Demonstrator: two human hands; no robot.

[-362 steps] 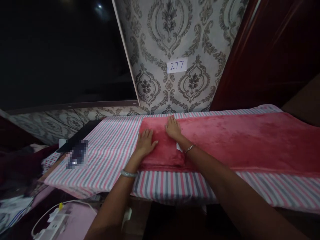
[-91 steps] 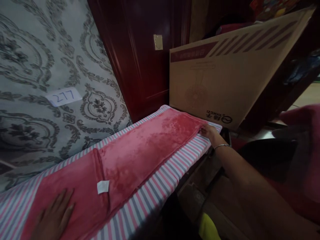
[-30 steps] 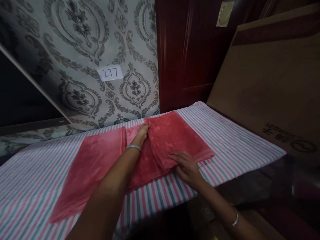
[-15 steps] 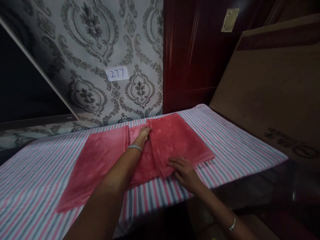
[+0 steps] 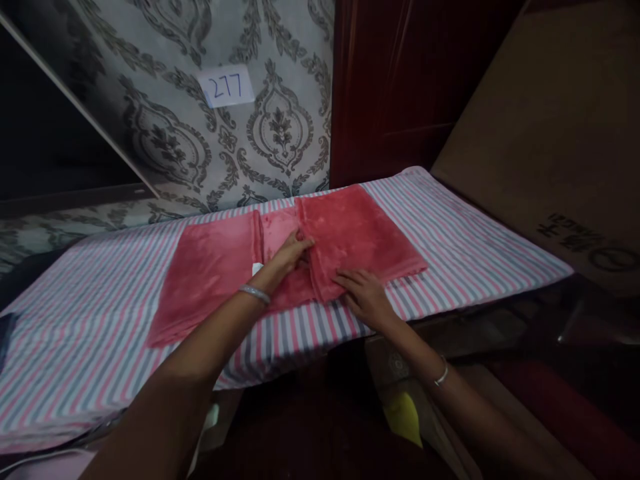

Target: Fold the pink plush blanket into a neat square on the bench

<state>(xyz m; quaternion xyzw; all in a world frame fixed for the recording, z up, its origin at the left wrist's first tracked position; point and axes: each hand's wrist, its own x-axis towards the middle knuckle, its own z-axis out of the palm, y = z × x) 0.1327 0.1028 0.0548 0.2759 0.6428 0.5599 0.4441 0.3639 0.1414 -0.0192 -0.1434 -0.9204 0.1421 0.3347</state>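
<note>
My right hand (image 5: 369,300): fingers over the red cloth's (image 5: 293,290) near corner, grip can't tell | my left hand (image 5: 291,253): fingers pinching its inner fold edge | cloth: lies on table (image 5: 465,240), both ends folded inward; middle strip left uncovered, I judge | 277 card (image 5: 226,87) beyond

Gorgeous plush blanket (image 5: 357,233), this one, blotchy coral red and laid out along the striped surface (image 5: 90,293), with both ends doubled inward! The left fold's paler towards the back, the right one's a stronger red, and their inner edges stand apart, a single-layer strip showing between. White tag (image 5: 257,268) peeking out at the left fold's inner edge! It sits close to the surface's back edge, short of the front, well in from both ends.
</note>
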